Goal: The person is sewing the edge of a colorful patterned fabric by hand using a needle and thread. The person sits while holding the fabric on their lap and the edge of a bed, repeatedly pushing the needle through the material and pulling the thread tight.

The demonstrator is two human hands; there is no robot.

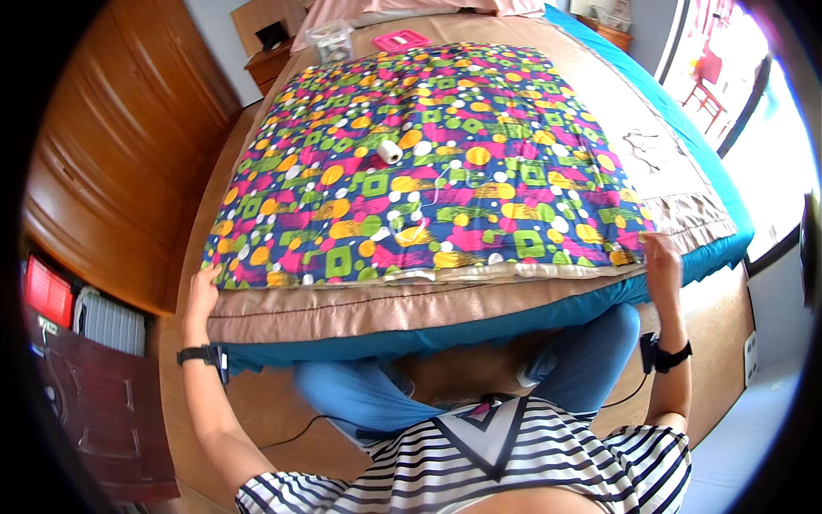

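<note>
A brightly patterned cloth (360, 188) in blue, pink, green and yellow lies spread flat over the bed, a pale layer showing along its near edge. My left hand (204, 289) pinches its near left corner. At the near right corner, my right hand (662, 255) has its fingers closed on the same cloth. A white spool of thread (390, 152) rests on the cloth, left of its middle. Loose white thread (432, 195) trails from around there toward the near edge.
Beyond the cloth are a clear plastic container (330, 43) and a pink plastic tray or frame (402, 40). The bed has a beige cover (411, 317) over a blue sheet (342, 351). Wooden wardrobes (120, 146) stand at left; a dark red panel (111, 411) is near left.
</note>
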